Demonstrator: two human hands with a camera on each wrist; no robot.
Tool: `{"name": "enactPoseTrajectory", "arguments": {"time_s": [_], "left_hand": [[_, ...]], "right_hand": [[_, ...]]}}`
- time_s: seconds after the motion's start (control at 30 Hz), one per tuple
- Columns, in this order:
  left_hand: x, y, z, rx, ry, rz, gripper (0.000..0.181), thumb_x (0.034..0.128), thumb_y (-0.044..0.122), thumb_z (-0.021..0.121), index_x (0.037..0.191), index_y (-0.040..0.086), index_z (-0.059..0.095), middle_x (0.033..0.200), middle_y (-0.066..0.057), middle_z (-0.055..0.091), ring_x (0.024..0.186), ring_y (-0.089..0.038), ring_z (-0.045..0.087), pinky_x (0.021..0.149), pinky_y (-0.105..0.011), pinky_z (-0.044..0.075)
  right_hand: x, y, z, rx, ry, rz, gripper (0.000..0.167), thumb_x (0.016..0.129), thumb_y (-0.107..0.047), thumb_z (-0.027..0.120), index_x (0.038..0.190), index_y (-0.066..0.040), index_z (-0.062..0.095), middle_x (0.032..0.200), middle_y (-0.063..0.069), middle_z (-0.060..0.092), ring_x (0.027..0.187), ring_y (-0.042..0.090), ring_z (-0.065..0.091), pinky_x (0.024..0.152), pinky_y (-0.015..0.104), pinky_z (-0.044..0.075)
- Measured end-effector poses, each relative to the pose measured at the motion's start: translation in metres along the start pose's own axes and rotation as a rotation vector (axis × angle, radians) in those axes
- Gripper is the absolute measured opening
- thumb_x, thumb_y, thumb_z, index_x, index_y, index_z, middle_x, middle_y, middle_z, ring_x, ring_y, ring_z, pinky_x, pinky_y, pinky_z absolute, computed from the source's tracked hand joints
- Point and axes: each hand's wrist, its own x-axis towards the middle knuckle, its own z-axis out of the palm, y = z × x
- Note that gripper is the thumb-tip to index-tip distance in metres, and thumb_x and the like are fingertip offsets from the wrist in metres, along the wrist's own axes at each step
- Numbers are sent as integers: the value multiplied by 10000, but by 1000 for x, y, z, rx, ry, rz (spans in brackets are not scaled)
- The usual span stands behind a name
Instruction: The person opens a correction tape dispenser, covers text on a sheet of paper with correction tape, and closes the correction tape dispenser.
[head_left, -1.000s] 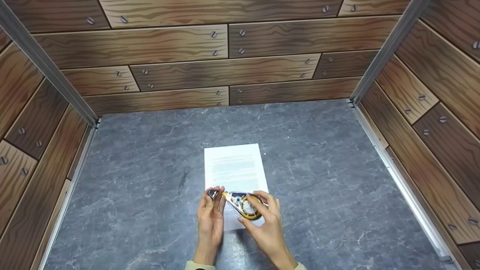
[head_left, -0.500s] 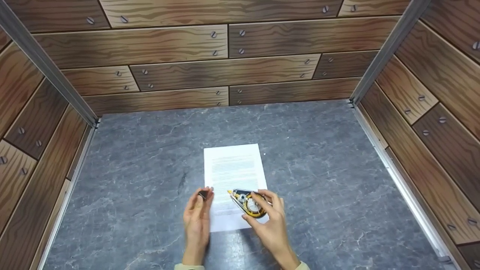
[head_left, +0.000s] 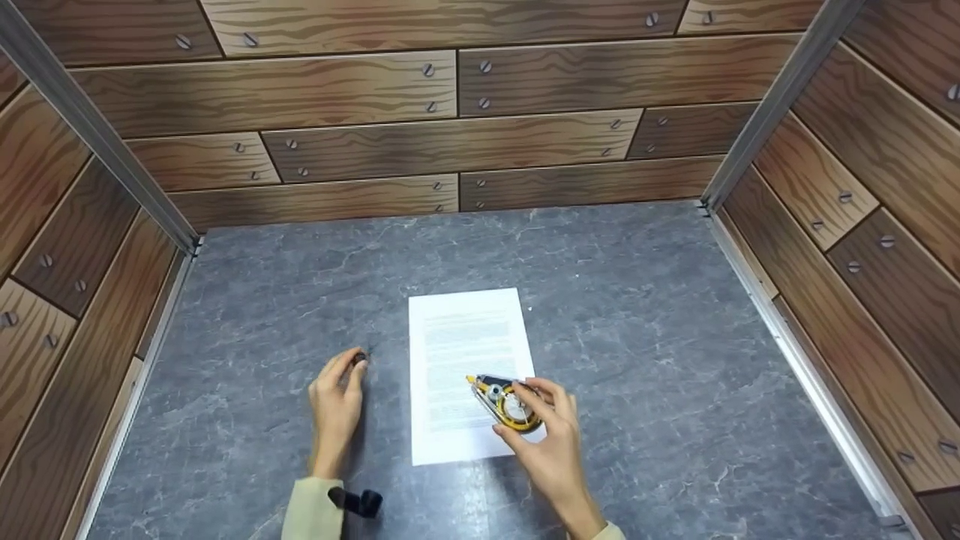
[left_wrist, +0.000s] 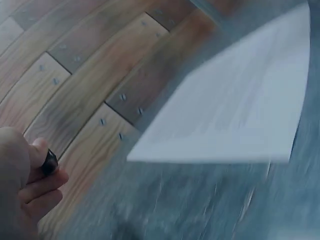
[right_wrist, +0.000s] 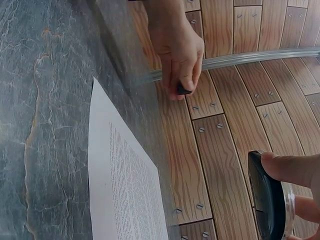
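In the head view, my right hand holds a yellow-and-black correction tape dispenser between thumb and fingers, above the lower right part of a printed sheet of paper. Its yellow tip is bare and points to the upper left. My left hand is left of the sheet, pinching a small dark cap. That cap also shows between thumb and fingers in the left wrist view. In the right wrist view, the dispenser's dark edge is under my right thumb.
The sheet lies flat on a grey marbled table. Wood-patterned panels enclose the back and both sides, with metal posts at the corners. A black wrist camera mount projects from my left sleeve.
My left hand has moved left with the cap, away from the dispenser and off the sheet. The right hand, still holding the dispenser, has shifted slightly right.
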Motion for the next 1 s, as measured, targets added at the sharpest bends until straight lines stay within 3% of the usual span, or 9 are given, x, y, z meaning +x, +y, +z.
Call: {"name": "enactPoseTrajectory", "arguments": {"time_s": [0.07,0.17,0.4,0.5,0.63,0.77,1.0], "left_hand": [[5,-15,2,135,-2,105,231,862,-88,699,1093,-95,703,1070,-227,699,975,-385,685,825,-437,563],[9,-30,3,263,-30,180,233,852,-126,684,1084,-120,690,1056,-257,678,965,-432,665,790,-514,554],[7,-53,2,477,-130,190,324,795,-213,674,1111,-145,668,1094,-290,644,1018,-454,623,820,-503,556],[3,-60,2,501,-158,176,341,785,-233,655,1116,-151,664,1110,-286,640,1044,-445,612,848,-501,545],[-1,-65,3,484,-148,156,321,809,-209,654,1124,-147,661,1138,-279,634,1075,-441,599,872,-505,534],[0,-65,4,460,-134,158,326,829,-187,654,1152,-147,646,1183,-301,611,1096,-467,583,866,-528,531],[1,-64,1,440,-177,150,342,864,-127,666,1204,-136,626,1232,-322,583,1138,-481,558,874,-544,527]], "right_hand": [[1,0,0,-2,3,0,632,563,11,934,1159,-46,729,1218,113,609,1059,211,482,859,310,421],[1,1,0,3,2,10,630,562,19,931,1155,-43,730,1216,145,608,1065,214,482,865,303,428],[2,1,-1,1,-2,26,620,574,12,931,1158,-40,729,1217,133,604,1064,214,478,858,269,457],[2,2,-1,5,-5,35,615,582,9,931,1160,-40,728,1215,132,603,1059,211,474,847,255,468],[2,3,-1,5,-11,42,611,585,-1,933,1160,-41,729,1216,123,604,1065,214,476,855,261,465],[2,3,-2,8,-22,58,598,602,-19,932,1164,-52,730,1229,109,598,1075,211,468,858,282,465],[3,2,-2,17,-34,83,599,606,-15,930,1169,-66,731,1236,85,593,1075,198,455,848,290,469]]}}
